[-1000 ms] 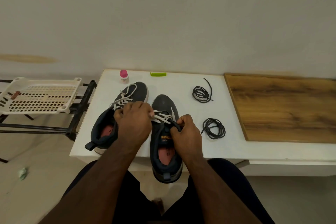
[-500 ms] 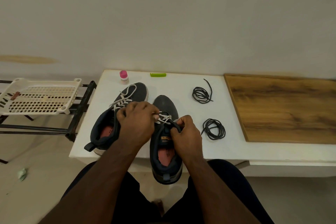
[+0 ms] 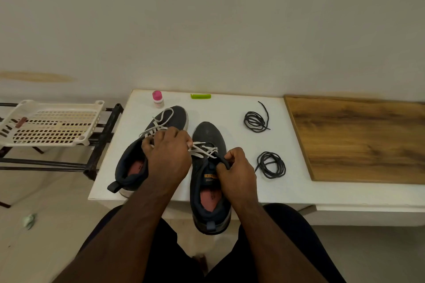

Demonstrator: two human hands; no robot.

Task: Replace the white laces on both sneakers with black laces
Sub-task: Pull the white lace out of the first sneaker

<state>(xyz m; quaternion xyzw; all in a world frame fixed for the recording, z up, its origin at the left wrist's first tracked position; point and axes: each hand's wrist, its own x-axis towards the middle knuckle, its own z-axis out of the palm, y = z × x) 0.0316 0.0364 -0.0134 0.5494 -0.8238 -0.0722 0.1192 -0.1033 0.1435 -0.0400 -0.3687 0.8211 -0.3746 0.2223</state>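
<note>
While the right hand (image 3: 236, 170) grips the sneaker's (image 3: 210, 174) tongue, the left hand (image 3: 169, 156) pinches its white lace (image 3: 202, 150).

Plain off-white wall (image 3: 207, 18) (one tan stain at left). White table (image 3: 230, 103) abuts a wooden panel (image 3: 358, 140). Floor (image 3: 46, 225) appears beige.

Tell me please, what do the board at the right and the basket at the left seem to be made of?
The board looks like wood or a wood-look laminate: brown grain streaks, matte finish. The basket looks like moulded plastic: cream, smooth, with a regular grid of slots. It rests on a dark rack, probably metal.
</note>
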